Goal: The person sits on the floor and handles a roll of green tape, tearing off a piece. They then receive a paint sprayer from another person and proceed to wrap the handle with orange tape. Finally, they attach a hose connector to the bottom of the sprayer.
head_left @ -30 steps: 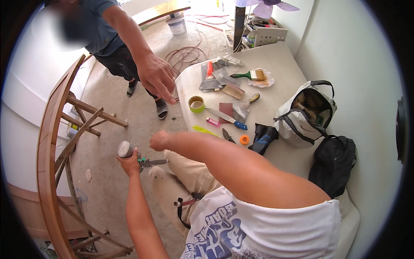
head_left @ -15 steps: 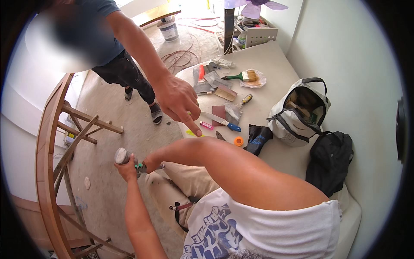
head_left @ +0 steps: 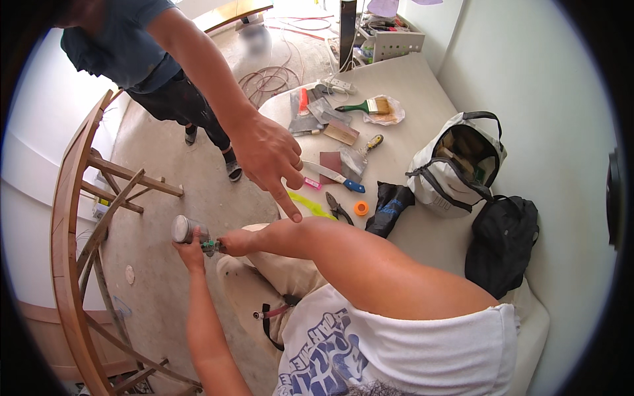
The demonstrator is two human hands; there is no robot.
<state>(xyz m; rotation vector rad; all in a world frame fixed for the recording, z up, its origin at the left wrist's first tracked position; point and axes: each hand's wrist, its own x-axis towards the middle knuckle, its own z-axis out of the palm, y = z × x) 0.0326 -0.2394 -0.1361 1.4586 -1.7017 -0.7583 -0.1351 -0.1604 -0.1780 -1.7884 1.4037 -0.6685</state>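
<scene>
Over the floor in front of my lap, I hold a paint spray gun [head_left: 210, 247] with green parts on its metal body. My left hand [head_left: 190, 253] is wrapped around it beside its round, grey-topped cup [head_left: 183, 229]. The fingers of my right hand [head_left: 234, 243] close on the other end of the metal body, partly hidden by the hand itself. A co-worker's hand [head_left: 267, 155] reaches in from the upper left, its index finger stretched out just above my right forearm. Across my lap lies a reddish hose [head_left: 277, 311] with a metal fitting.
On the pale surface at right lie pliers [head_left: 339, 208], a blue-handled knife [head_left: 353, 186], a green-handled brush [head_left: 370, 105], several scrapers and an orange ring [head_left: 360, 208]. An open white bag [head_left: 449, 191] and a black bag [head_left: 502, 247] stand beyond. A wooden frame [head_left: 66, 264] rises at left.
The co-worker's pointing hand has come slightly lower and closer to my right forearm. The pliers and a yellow-green strip show more fully. My right hand has turned a little on the spray gun.
</scene>
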